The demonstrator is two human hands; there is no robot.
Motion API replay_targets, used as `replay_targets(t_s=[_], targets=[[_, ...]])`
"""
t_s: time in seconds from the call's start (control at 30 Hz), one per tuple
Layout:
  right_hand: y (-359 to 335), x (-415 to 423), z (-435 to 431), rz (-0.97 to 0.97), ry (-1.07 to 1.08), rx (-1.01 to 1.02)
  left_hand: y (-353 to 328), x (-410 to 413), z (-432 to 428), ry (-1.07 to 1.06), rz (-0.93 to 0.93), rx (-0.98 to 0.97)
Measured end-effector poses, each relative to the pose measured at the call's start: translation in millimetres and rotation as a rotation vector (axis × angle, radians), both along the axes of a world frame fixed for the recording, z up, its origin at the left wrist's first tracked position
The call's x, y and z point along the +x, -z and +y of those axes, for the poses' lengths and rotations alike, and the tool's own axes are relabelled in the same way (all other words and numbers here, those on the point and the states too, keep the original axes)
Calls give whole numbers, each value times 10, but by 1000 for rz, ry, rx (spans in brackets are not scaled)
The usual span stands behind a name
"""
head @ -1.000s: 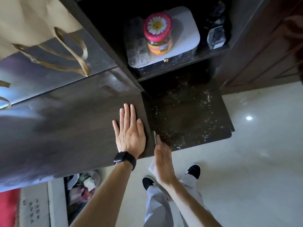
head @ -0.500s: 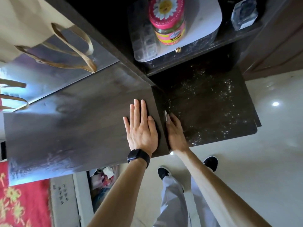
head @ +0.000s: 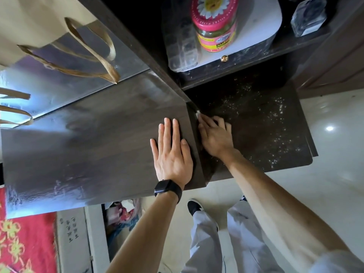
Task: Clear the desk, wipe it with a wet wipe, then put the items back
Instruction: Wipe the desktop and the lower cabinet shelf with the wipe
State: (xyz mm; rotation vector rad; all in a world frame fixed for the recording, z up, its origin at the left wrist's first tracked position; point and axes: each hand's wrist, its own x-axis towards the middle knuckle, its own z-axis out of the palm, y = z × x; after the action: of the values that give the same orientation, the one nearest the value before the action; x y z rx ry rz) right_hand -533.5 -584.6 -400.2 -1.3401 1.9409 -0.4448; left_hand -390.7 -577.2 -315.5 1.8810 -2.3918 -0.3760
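Note:
My left hand [head: 171, 152] lies flat, fingers straight, on the dark wood desk top [head: 94, 146] near its right edge; a black watch is on that wrist. My right hand [head: 215, 135] is on the lower dark shelf [head: 266, 134] beside the desk's side wall, fingers curled. A small white bit of the wet wipe [head: 197, 113] shows at its fingertips; the rest of the wipe is hidden under the hand. The shelf is speckled with white dust.
A beige bag with tan handles [head: 82, 62] rests at the desk's back left. In the cubby above the shelf stand a pink-lidded daisy jar [head: 215, 26], a clear plastic box [head: 180, 42], a white case [head: 264, 22] and a small bottle [head: 308, 15]. Pale floor tiles [head: 325, 194] lie below.
My right hand has come up from below the desk edge onto the dusty shelf and moved forward along the side wall with the wipe. My left hand has stayed flat on the desk.

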Motion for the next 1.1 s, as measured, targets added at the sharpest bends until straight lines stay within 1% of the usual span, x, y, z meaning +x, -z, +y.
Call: replay_targets(t_s=[0.07,0.13,0.17,0.27,0.33,0.43,0.47,0.5,0.57,0.67,0.7,0.8,0.93,1.03,1.1], targets=[[127,-75,111,221,-178,-16,-5,2,2,3,-3,-1],[234,-109,184,438,-356,15,-2,-1,-2,1,-7,2],[256,-105,198,506,-412,25,-3,3,1,1,-9,5],[291,-93,193,581,-467,8,-8,7,1,-3,-3,13],[286,-226,174,594,-422,8,-13,11,3,-6,10,17],[301,-619,194,586,-173,103,-9,15,2,-2,12,8],[291,-721,226,577,-137,133,-8,18,-1,-2,13,8],[281,-770,267,567,-132,141,-12,18,1,-1,16,6],[230,-690,344,527,-197,92,-11,15,3,0,17,3],[221,-298,460,444,-472,-2,-6,18,5,-3,19,-16],[246,-190,462,439,-519,-2,2,19,4,-6,21,-24],[260,-119,273,459,-483,41,20,24,-5,-9,23,-27],[168,-165,57,516,-453,40,30,27,-1,-3,18,-41],[99,-142,39,495,-342,18,24,20,7,-6,10,-40],[72,-116,-2,487,-339,23,19,16,20,-5,6,-43]])
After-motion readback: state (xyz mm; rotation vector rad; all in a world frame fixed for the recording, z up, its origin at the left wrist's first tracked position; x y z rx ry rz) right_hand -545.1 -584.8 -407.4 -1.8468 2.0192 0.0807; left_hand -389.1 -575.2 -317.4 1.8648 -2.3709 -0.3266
